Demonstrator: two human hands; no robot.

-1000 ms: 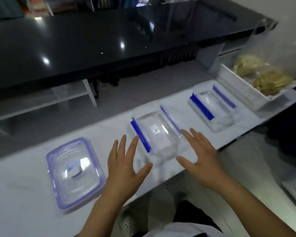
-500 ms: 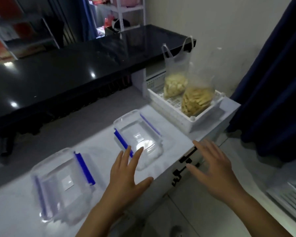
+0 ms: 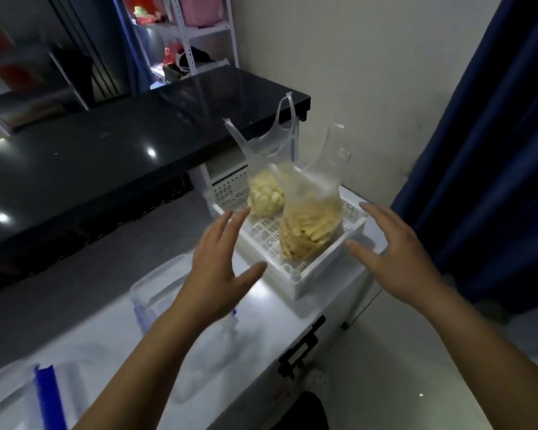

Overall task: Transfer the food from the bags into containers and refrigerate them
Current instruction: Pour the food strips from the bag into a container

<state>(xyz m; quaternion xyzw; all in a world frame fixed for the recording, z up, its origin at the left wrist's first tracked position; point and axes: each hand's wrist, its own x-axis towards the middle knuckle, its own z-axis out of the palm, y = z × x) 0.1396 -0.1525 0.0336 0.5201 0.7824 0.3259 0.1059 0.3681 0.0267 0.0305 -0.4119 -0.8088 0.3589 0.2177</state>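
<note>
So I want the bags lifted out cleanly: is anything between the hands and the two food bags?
Nothing visible. Both bags, pale chunks and yellow sticks, stand upright in the white basket, tops free. The left hand and right hand hover open either side.

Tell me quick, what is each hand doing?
Left hand: open, holding nothing, beside the white basket.
Right hand: open, holding nothing.

A home kitchen or pantry corner: a white worktop bears a slotted basket at its far end, beside a glossy black counter, a navy curtain and cluttered white shelving behind
</note>
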